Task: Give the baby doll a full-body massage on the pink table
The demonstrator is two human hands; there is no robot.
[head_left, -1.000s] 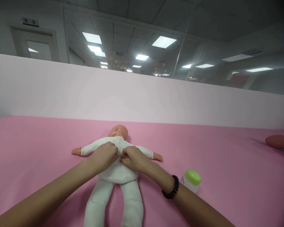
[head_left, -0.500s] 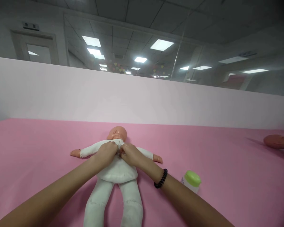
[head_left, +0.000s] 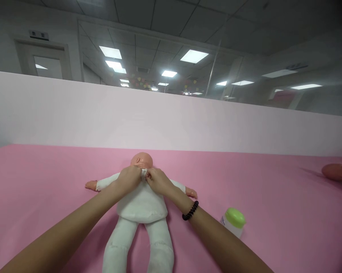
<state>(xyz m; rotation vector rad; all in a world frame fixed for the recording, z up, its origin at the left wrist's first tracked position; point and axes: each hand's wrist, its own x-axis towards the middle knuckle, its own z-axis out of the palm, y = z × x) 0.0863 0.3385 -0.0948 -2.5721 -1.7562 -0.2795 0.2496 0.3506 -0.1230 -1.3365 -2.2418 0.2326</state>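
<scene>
The collar of the white cloth suit [head_left: 144,173] is pinched by the left hand [head_left: 128,179] and right hand [head_left: 159,181], now higher than earlier, the baby doll [head_left: 141,201] being laid face-up, leaving the neck reachable. A green-lidded jar [head_left: 234,222] is set nearby on the pink tabletop [head_left: 46,170]; a flesh-toned rounded object [head_left: 337,172] lies farther right.

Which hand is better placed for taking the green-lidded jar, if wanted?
The right hand seems better: the green-lidded jar lies on its side of the doll's collar, while the left hand sits farther away, across the doll.
</scene>
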